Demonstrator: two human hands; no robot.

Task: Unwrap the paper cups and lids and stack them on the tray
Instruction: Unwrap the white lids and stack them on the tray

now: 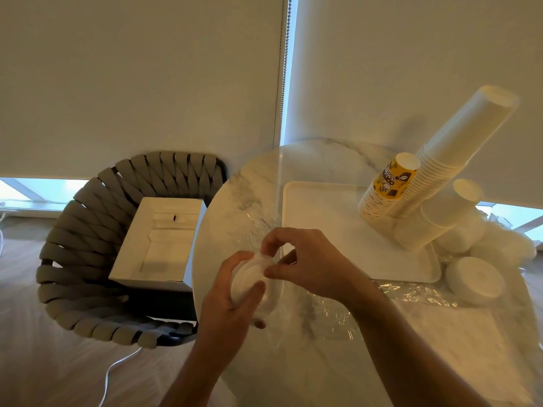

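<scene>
Now, tray [320, 230]: white, rectangular, lying on the round marble table [323, 362]; it carries three stacks of upside-down paper cups at its far right end.
Tall white cup stack [458, 148]: the highest of the three, base up.
Yellow printed cup stack [390, 186]: shorter, just left of the tall stack and touching it.
Short white cup stack [440, 215]: on the tray's right edge, in front of the tall one.
Lid stack in hand [249, 277]: a short sleeve of white lids, held above the table's left edge, with clear wrap round it.
Left hand [232, 301]: fingers and thumb curled round the lid stack from below, clamped on it.
Right hand [305, 259]: thumb and fingertips pinched together on the wrap at the top of the lid stack.
Loose plastic wrap [411, 292]: crumpled clear film lying on the table beside the tray's near edge.
Other lid stacks [476, 280]: white, lying on the table right of the tray; more white bundles sit behind them, too blurred to tell apart.
Cardboard box [164, 239]: open, white inside, resting on the seat of a woven grey chair [88, 259] left of the table.
White cable [117, 368]: on the floor under the chair.
Roller blinds [141, 83]: drawn down behind the table, bead chain [283, 69] hanging between them.
</scene>
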